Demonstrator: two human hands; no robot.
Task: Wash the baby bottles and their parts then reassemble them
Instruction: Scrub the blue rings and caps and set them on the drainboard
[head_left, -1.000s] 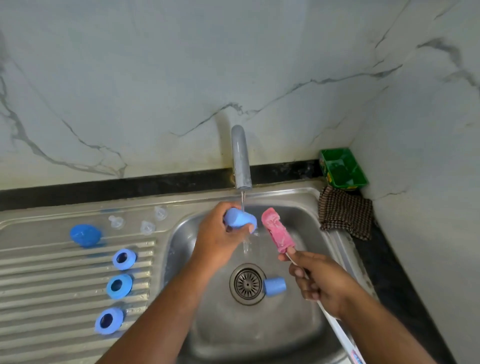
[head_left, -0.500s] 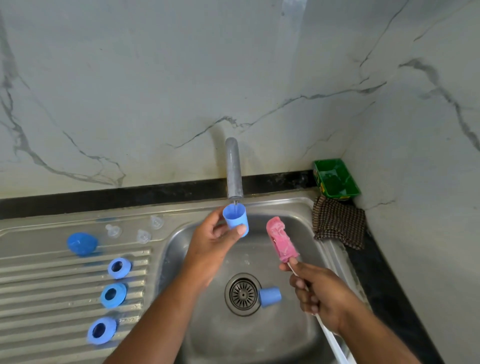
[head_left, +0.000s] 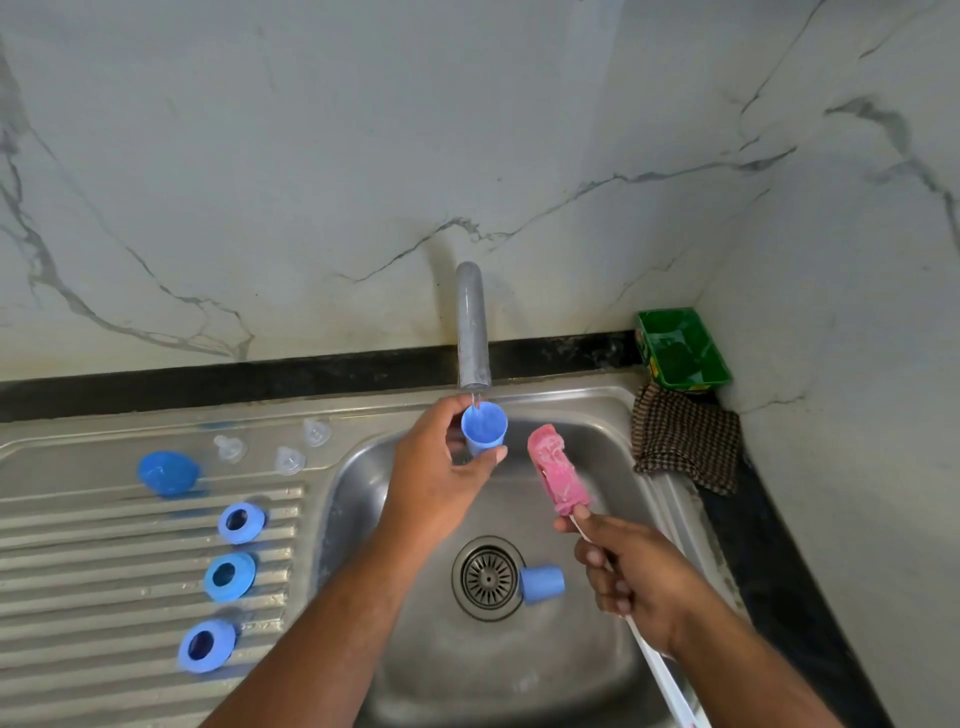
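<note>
While the left hand pinches a blue cap mouth-up between thumb and fingers, the running tap just above pours into it. Right of it, the right hand grips a brush, its pink head beside the cap. Below both hands, another cap lies by the drain.

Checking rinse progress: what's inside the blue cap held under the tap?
Water sits inside the blue cap, fed by a thin stream from the tap. The left hand grip covers its lower wall, and the inner bottom can't be made out.
</note>
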